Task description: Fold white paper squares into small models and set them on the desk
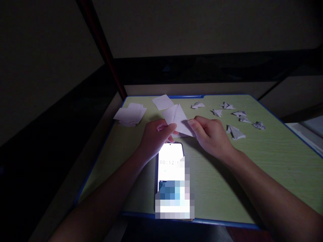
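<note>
A folded sheet of white paper point(179, 118) is held up above the table, with creased flaps meeting near its upper point. My left hand point(156, 136) pinches its lower left side between thumb and fingers. At the right corner, my right hand point(210, 134) grips the paper with the thumb on top and the fingers curled behind. Just below the hands lies a lit phone point(170, 168) showing a running-clock style display; its lower part is blurred out. Behind the held paper, a flat white sheet point(163, 102) rests on the table.
A stack of white paper sheets point(130, 114) lies at the table's far left. Several small folded paper pieces point(236, 132) are scattered at the far right. The light green table point(264, 174) has a blue edge and meets a dark wall. White items point(309, 131) stand beyond its right edge.
</note>
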Action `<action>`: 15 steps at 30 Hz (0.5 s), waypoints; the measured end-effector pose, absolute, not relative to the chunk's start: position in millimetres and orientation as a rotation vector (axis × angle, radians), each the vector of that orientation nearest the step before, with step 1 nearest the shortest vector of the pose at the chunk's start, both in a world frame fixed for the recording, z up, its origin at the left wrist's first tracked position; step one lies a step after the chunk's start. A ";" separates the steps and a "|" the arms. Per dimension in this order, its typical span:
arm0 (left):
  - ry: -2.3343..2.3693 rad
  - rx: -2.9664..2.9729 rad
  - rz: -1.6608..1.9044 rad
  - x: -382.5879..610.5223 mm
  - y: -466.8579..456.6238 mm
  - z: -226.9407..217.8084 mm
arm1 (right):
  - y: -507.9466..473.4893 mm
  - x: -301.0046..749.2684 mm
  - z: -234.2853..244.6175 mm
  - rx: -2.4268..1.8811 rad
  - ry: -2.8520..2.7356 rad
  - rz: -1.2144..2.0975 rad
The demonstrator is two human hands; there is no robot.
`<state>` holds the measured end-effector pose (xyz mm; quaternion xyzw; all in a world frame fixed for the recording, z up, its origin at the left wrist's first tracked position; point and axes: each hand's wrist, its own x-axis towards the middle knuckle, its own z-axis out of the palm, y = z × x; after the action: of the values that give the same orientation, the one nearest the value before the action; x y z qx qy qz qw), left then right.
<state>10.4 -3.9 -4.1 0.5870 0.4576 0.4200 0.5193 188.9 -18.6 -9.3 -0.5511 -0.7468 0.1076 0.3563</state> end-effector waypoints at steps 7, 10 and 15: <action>1.077 1.397 1.003 9.7 -2.9 -5.3 | -17.3 187.2 -11.0 -1.433 -1.958 0.250; 1.061 1.377 0.985 9.5 -2.6 -6.7 | -16.1 187.6 -10.7 -1.401 -1.977 0.319; 1.070 1.374 0.987 11.6 -4.2 -3.8 | -15.9 191.8 -8.3 -1.351 -1.928 0.459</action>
<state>11.6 -4.2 -3.8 0.5780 0.4499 0.4150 0.5397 191.8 -15.9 -8.3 -0.5247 -0.7490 0.1782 0.3633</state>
